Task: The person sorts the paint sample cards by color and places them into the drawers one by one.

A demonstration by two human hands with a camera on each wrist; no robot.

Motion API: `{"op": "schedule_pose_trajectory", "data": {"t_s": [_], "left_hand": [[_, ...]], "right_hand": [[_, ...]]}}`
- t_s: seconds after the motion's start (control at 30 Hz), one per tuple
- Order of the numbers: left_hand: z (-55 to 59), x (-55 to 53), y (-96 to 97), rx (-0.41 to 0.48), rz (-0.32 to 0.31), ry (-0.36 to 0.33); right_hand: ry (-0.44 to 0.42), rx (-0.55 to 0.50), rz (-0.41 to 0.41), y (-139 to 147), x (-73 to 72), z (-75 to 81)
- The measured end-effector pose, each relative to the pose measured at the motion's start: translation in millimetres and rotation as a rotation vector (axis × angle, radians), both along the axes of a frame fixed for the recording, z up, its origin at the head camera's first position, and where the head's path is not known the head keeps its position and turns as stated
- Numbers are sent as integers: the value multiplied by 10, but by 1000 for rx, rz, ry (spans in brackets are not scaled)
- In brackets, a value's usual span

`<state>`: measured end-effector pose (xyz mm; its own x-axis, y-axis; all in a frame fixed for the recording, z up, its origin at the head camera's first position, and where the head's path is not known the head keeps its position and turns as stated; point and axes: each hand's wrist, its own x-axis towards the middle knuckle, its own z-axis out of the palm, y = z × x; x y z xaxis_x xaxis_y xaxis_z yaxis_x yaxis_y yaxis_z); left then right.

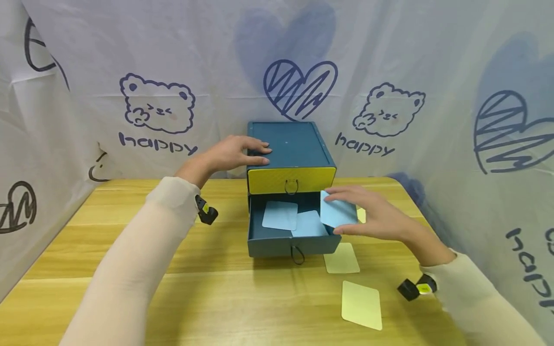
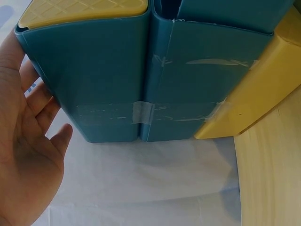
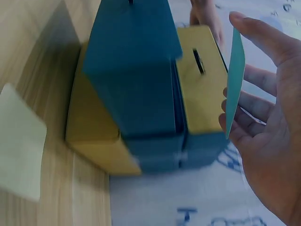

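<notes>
A teal drawer box stands at the back of the table with its upper yellow-fronted drawer closed. Its lower teal drawer is pulled out. Inside lie two light-blue cards, one at the left and one nearer the front. My left hand rests on the top left edge of the box, fingers extended. Between thumb and fingers my right hand pinches another light-blue card, tilted above the drawer's right side. In the right wrist view that card is seen nearly edge-on.
Pale yellow cards lie on the wooden table right of the drawer: one by its front corner, one nearer me, and another partly hidden behind the right hand. A printed white cloth hangs behind.
</notes>
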<state>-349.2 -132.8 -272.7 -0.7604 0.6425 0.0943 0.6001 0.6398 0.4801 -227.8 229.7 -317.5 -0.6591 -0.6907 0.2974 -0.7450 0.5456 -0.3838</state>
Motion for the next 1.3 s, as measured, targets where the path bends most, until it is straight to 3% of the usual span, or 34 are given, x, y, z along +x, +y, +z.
{"op": "schedule_pose_trajectory", "data": {"t_s": [0.2, 0.47, 0.83, 1.07, 1.3], "left_hand": [[-25, -10, -10, -12, 9, 9], [-8, 2, 1, -12, 5, 19], [-28, -21, -20, 2, -5, 25], [-34, 1, -3, -1, -2, 20], [-13, 15, -7, 12, 10, 5]], "right_hand": [[-34, 59, 76, -366, -92, -6], [-112, 73, 106, -710, -179, -73], [-114, 88, 139, -1100, -284, -154], [-79, 67, 134, -1106, -214, -151], [-89, -59, 105, -929, -54, -158]]}}
